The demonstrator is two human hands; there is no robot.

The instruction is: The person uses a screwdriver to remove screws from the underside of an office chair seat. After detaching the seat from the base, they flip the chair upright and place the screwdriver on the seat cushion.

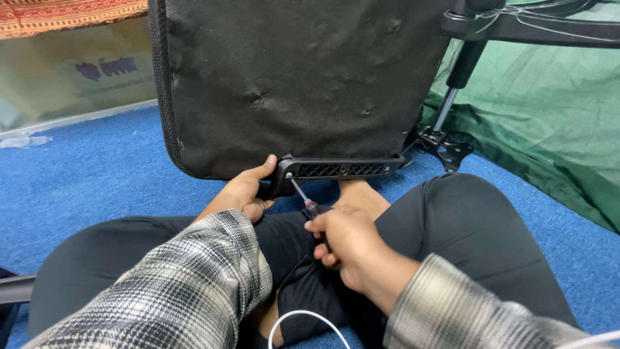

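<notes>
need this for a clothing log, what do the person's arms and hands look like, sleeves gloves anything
Both arms wear long plaid flannel sleeves in black, grey and white, ending at the wrists. The left hand and right hand are bare: no gloves, and no rings or watch visible.

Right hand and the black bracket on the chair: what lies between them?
In the head view, only the screwdriver spans from the right hand to a screw on the bracket.
</notes>
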